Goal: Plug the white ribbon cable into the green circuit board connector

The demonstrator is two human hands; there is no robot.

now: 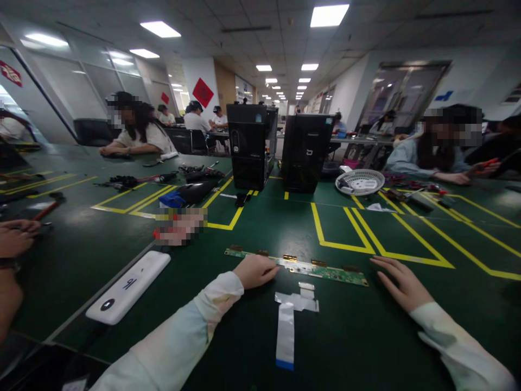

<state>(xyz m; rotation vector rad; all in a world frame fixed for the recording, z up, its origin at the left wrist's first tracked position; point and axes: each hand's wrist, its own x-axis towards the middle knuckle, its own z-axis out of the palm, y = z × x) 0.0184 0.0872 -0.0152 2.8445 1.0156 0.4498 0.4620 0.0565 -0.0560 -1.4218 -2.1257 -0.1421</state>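
Observation:
A long, narrow green circuit board (340, 273) with gold-brown tabs along its far edge lies on the dark green table. My left hand (255, 271) is closed over the left half of this board, its fingers curled together at the near edge; the exact grip under them is hidden. To the right of the board's end, my right hand (401, 281) lies with fingers stretched out, apart from it and holding nothing. Between my forearms is a white flat ribbon cable (285, 331) with a blue end, by a folded white strip (299, 302) and a small pale piece (306, 286).
A white oblong device (128, 288) lies left of my forearm. Two black computer towers (249, 149) stand ahead, with a white round basket (360, 182) to their right. Tools and cables (195, 172) lie ahead left. Another person's hand (16, 237) is at the left edge.

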